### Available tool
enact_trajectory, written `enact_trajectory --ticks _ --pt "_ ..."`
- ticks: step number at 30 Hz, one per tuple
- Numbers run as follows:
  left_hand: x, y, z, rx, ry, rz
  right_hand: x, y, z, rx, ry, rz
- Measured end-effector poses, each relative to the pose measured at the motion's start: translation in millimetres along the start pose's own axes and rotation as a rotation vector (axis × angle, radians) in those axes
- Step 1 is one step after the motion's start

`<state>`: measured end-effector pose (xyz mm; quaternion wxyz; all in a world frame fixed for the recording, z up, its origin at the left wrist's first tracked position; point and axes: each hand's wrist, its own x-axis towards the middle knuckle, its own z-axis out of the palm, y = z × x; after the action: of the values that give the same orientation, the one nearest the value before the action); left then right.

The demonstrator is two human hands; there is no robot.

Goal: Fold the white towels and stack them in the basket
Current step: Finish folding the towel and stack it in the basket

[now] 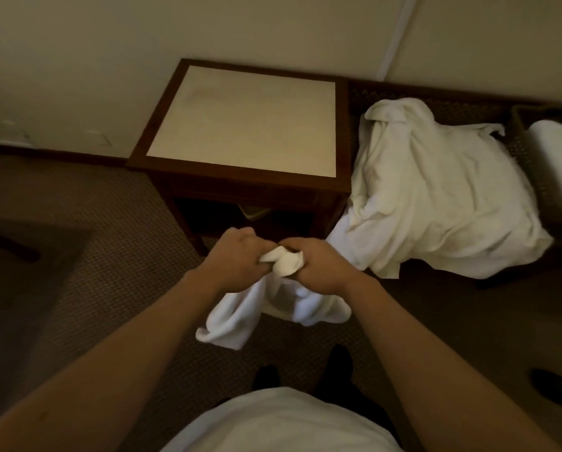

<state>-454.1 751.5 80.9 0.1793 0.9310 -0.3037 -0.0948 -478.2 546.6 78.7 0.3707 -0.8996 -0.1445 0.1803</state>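
A small white towel [240, 316] hangs bunched in front of me, above the carpet. My left hand [235, 256] and my right hand [317, 262] sit close together, and each grips the towel's upper edge with curled fingers. To the right, a heap of crumpled white towels [436, 194] lies on a dark woven bench. At the far right edge stands a dark wicker basket [521, 125] with a folded white towel [557, 158] inside it.
A dark wooden side table [240, 122] with a pale inset top stands against the wall straight ahead. Patterned brown carpet [103, 230] covers the floor. A dark furniture edge [8, 246] shows at left. My dark shoes [338, 360] are below the towel.
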Motion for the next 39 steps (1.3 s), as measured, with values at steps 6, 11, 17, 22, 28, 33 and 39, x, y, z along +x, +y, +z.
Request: enact_trajectory --ticks 6,11,17,22,28,33,39 --pt "-22.5 -15.0 21.6 -0.532 -0.088 -0.279 -17.2 -27.6 -52.5 0.25 0.2 -0.109" --pt "-53.6 -61.1 55.9 -0.429 -0.171 -0.547 -38.4 -33.7 -90.0 0.644 0.668 -0.002" --pt "-56.9 -79.6 55.6 -0.263 0.014 -0.685 -30.6 21.8 -70.8 0.391 0.705 0.463" --pt "-22.5 -51.4 30.8 -0.449 -0.101 -0.741 -25.4 37.2 -22.7 0.226 0.552 0.631" --pt "3.6 2.6 11.8 -0.935 -0.309 -0.689 -15.3 15.9 10.8 0.43 0.418 0.706" --pt "-4.0 6.1 21.0 -1.534 -0.326 -0.878 -19.6 -0.1 13.2 0.859 0.344 0.808" --pt "-3.0 5.3 15.3 -1.405 -0.449 -0.856 -23.6 4.1 23.1 0.629 0.357 0.51"
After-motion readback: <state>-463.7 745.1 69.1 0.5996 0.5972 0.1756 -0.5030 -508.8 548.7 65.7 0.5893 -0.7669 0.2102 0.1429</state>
